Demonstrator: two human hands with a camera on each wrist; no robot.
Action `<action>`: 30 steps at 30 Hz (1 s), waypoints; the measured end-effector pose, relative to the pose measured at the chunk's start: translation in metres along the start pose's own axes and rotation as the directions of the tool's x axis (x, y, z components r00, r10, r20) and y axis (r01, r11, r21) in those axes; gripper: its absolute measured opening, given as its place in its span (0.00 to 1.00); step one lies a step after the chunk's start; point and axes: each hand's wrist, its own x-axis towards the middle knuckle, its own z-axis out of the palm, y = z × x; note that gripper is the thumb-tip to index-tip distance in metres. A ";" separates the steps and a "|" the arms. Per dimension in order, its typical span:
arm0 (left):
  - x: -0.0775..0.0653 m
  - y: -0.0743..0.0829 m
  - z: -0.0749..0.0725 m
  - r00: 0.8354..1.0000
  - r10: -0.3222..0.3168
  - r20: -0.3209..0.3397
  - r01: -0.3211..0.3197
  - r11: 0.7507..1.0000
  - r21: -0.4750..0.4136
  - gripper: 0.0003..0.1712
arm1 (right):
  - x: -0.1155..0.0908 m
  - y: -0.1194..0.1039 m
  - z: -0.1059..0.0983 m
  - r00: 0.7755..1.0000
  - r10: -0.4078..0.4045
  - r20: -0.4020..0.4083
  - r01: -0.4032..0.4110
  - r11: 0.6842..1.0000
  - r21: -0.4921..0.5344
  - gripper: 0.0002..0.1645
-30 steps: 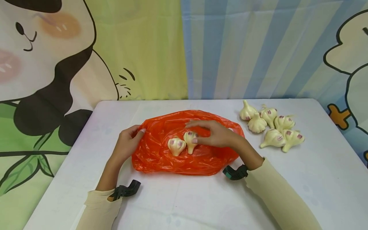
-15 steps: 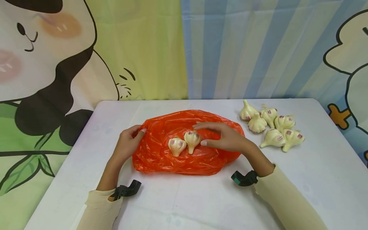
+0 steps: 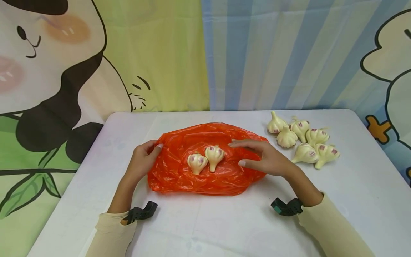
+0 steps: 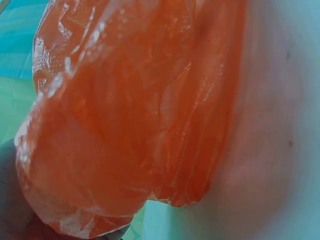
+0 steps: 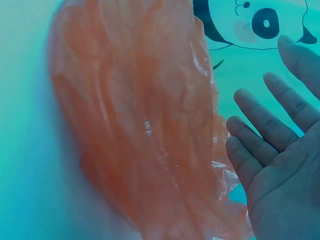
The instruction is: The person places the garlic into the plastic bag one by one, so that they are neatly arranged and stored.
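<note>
A red plastic bag point(image 3: 179, 182) lies spread on the table, and two garlic bulbs rest on it side by side: a left bulb point(image 3: 197, 163) and a right bulb point(image 3: 214, 157). At the bag's left edge my left hand point(image 3: 143, 160) pinches the plastic between thumb and fingers. In the left wrist view the bag point(image 4: 115, 125) fills most of the picture and hides much of that hand. My right hand point(image 3: 264, 157) is over the bag's right side, apart from the bulbs. The right wrist view shows that hand point(image 5: 285, 145) with fingers extended and nothing in them, beside the bag point(image 5: 135, 120).
Several more garlic bulbs point(image 3: 303, 153) sit in a cluster at the table's back right. The white table point(image 3: 205, 228) meets a cartoon-printed curtain point(image 3: 167, 53) behind. A black wrist camera point(image 3: 287, 207) sits on the right wrist, another point(image 3: 141, 210) on the left.
My right hand has let go of the right garlic bulb and drawn back to the right. That bulb stays on the bag beside the other one. My left hand keeps its place.
</note>
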 end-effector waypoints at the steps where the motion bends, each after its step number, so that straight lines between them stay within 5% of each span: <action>1: 0.000 0.000 0.000 1.000 0.000 0.001 0.000 1.000 0.000 0.23 | -0.002 0.000 0.000 1.000 0.000 0.005 0.000 1.000 0.002 0.27; 23: -0.002 0.000 -0.001 1.000 0.005 -0.003 -0.005 1.000 -0.002 0.22 | -0.035 0.004 -0.011 0.998 0.008 -0.062 -0.013 0.997 -0.081 0.27; 30: -0.002 0.000 -0.001 1.000 0.014 -0.003 -0.014 1.000 -0.006 0.22 | -0.048 0.010 -0.019 0.998 -0.025 -0.063 0.023 0.999 -0.032 0.27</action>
